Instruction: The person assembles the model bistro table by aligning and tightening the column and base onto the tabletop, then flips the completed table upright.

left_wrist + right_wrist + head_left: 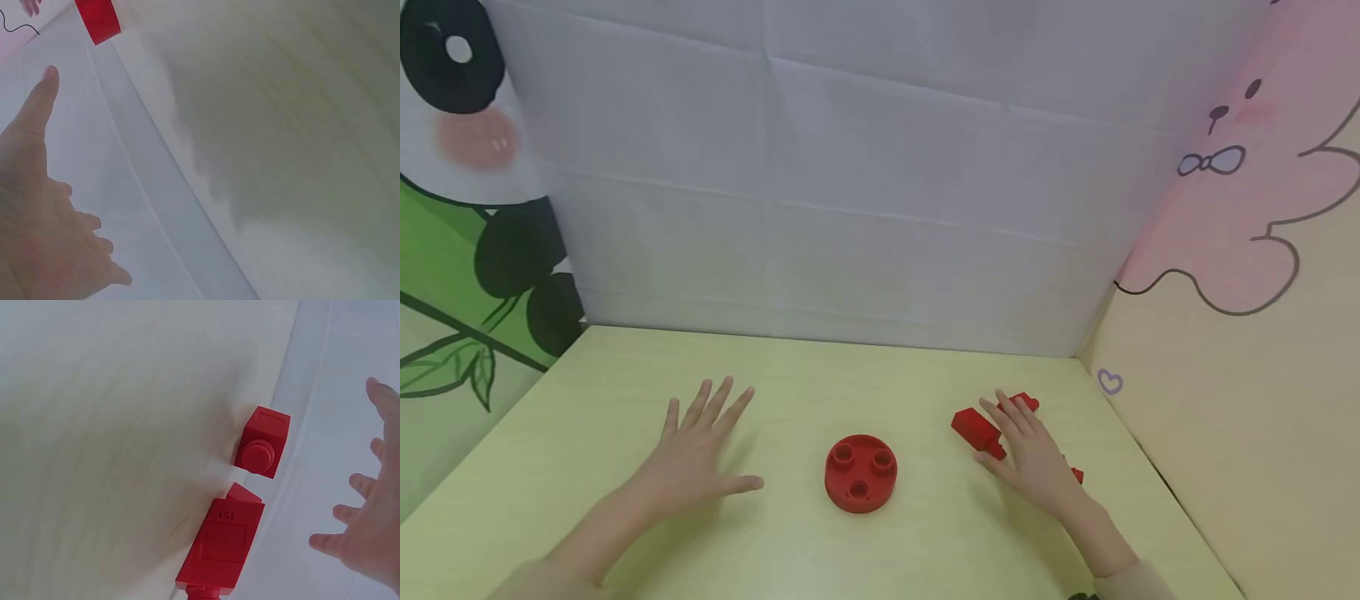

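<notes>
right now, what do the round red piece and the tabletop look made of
Round red piece: probably hard plastic, smooth and low-gloss, judging by its even colour and hollow studs. Tabletop: perhaps laminate, smooth, with faint grain-like streaks.

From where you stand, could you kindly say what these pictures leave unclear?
Head view: the rightmost red piece, mostly hidden by the right hand.
Head view: the farthest red piece, partly covered by that hand's fingers.
Head view: a dark object, cut by the bottom edge.
Left wrist: a red part, cut by the top edge.
Right wrist: the peg on the numbered block, cut by the bottom edge.
</notes>
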A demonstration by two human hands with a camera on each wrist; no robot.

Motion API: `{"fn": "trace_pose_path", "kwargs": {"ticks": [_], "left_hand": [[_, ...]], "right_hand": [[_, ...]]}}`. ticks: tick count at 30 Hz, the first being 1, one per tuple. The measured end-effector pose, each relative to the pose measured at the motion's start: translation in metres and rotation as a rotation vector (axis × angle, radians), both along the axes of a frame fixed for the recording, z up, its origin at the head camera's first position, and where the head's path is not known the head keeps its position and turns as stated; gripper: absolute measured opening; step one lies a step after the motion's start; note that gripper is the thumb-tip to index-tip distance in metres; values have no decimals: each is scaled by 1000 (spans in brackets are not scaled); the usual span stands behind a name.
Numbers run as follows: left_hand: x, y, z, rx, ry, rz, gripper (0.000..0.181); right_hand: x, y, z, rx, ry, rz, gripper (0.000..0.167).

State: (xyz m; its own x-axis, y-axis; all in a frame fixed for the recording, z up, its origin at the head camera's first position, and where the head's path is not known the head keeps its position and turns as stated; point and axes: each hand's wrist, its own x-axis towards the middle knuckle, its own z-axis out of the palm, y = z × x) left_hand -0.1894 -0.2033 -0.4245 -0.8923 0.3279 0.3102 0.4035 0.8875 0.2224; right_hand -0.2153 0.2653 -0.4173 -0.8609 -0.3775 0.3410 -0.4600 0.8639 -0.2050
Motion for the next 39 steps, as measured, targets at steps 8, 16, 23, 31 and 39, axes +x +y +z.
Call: {"fn": "trace_pose_path", "kwargs": {"ticks": [8, 16, 23, 31, 39], "left_hand": [[-28, 32, 0, 134, -139, -152, 115], [-47, 67, -8, 203, -338, -347, 122], [-65, 81, -16, 228, -504, -445, 111], [-73, 92, -22, 228, -621, -433, 89], [-71, 98, -21, 223, -604, -419, 83]], "right_hand": [[-31, -3, -4, -134, -151, 31, 76], [-57, -15, -8, -164, -351, -72, 73], [-76, -20, -15, -134, -404, -145, 61], [-83, -25, -19, -77, -375, -191, 39], [-86, -26, -17, -92, -348, -231, 38]]}}
